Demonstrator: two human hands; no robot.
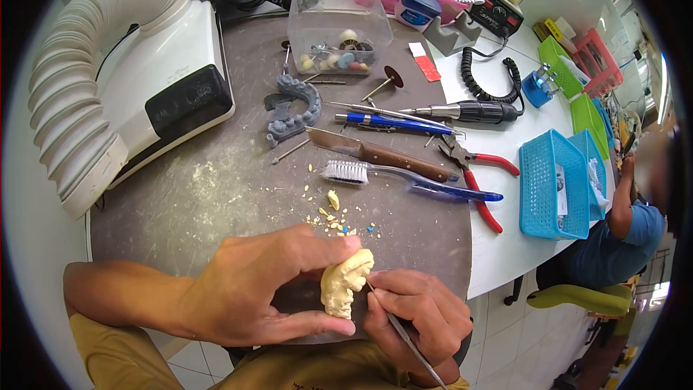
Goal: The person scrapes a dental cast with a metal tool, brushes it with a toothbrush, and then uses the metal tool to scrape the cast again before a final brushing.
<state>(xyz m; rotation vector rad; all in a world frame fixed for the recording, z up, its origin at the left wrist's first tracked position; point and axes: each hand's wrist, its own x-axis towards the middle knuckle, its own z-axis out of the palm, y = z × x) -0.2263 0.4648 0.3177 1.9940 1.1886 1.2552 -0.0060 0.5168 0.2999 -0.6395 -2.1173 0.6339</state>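
Note:
Between the thumb and fingers of my left hand [260, 285] is a cream plaster dental model [345, 285], held on edge above the front of the bench mat. My right hand [419, 318] grips a thin metal carving tool [410, 343] like a pen. Its tip meets or nearly meets the right side of the model; exact contact is too small to tell. Behind the model lie plaster crumbs [336, 227] and one larger chip [333, 200]. Farther back rest a white-bristled toothbrush [411, 177], a wooden-handled plaster knife [382, 155] and a grey dental model [296, 110].
A white machine with a ribbed hose [72, 101] stands at the left. Red-handled pliers [480, 177], a blue pen [393, 123] and a rotary handpiece [469, 111] lie to the right. A clear box of burs [339, 29], blue baskets [552, 188] and a seated person [621, 238] are beyond.

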